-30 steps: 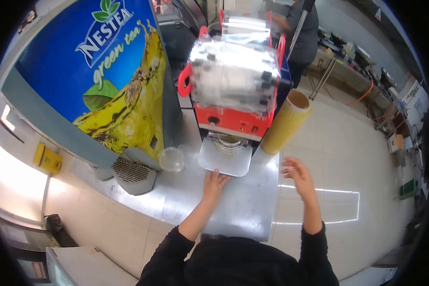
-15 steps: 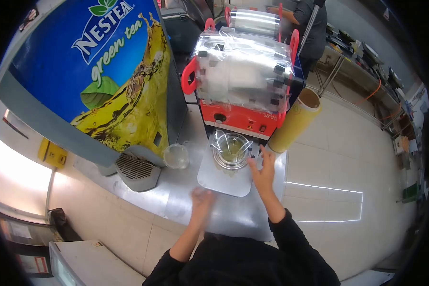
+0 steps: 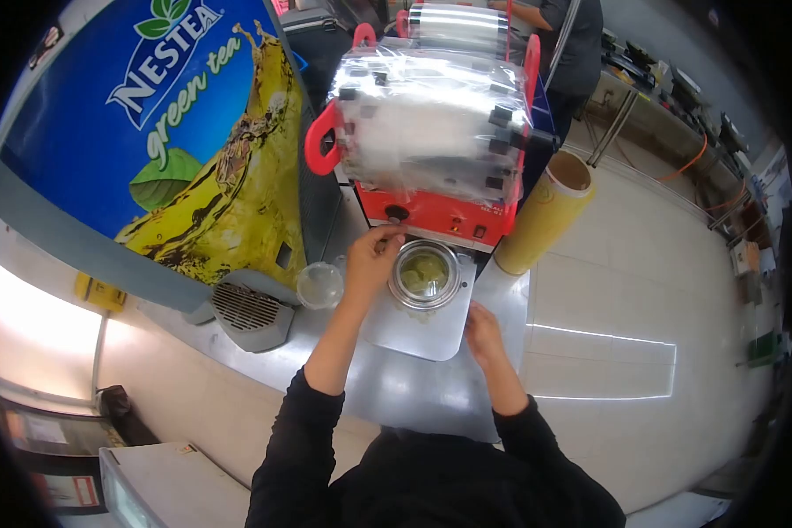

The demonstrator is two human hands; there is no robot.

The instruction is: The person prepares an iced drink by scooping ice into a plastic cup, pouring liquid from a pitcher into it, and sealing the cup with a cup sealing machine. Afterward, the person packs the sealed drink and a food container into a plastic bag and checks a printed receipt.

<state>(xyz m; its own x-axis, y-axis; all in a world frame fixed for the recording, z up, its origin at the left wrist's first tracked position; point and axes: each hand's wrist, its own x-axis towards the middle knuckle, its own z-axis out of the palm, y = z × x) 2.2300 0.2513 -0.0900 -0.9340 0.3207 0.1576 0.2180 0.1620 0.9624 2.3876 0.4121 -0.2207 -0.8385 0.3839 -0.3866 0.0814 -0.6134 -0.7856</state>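
Note:
A round metal holder (image 3: pixel 397 290) on the flat metal tray (image 3: pixel 444 339) carries a clear cup with greenish-yellow contents (image 3: pixel 424 275). Over the cup's top there are glossy highlights. My left hand (image 3: pixel 370 264) is at the left of the holder, just below the black knob (image 3: pixel 397 213) of the red sealing machine (image 3: pixel 431 211). Its fingers are curled and pinched; anything between them is too small to make out. Low at the tray's right edge, my right hand (image 3: pixel 484 333) has its fingers bent together, and what they hold, if anything, is hidden.
Clear film covers a roll (image 3: pixel 431 123) on top of the machine. At left stand a tea dispenser (image 3: pixel 194 150) and a clear plastic cup (image 3: pixel 319 286). A yellow tube (image 3: pixel 546 220) leans at the right. Behind the machine a person (image 3: pixel 574 53) in dark clothing stands.
My left hand has gone up from the tray's front to the holder's left side. My right hand has dropped lower along the tray's right edge. The loose film over the cup no longer shows.

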